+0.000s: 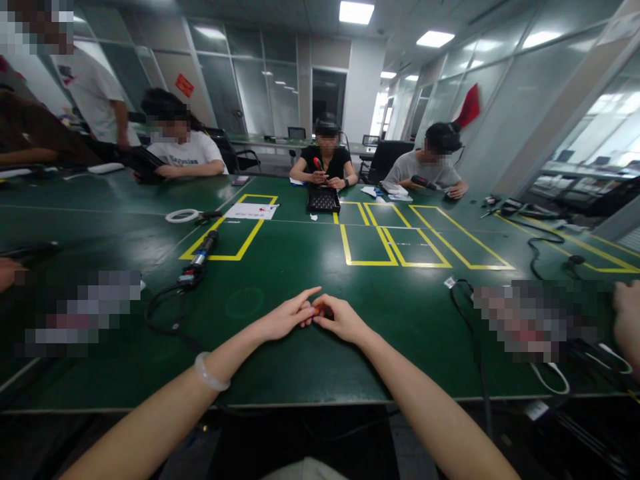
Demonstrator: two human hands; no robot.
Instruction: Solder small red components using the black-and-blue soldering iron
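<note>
My left hand (287, 315) and my right hand (341, 318) meet on the green table (310, 267) just in front of me. Between their fingertips sits a small red-orange object (318, 311), mostly hidden by the fingers. My left fingers are stretched forward over it with the index finger pointing ahead, and my right fingers are curled around it. A pale bangle (211, 373) circles my left wrist.
An electric screwdriver (200, 257) with a black cable lies to the left. Yellow tape outlines (400, 243) mark the table's middle. A black tray (323, 199), a paper sheet (251, 211) and a white ring (181, 215) lie farther back. Several people sit around the table.
</note>
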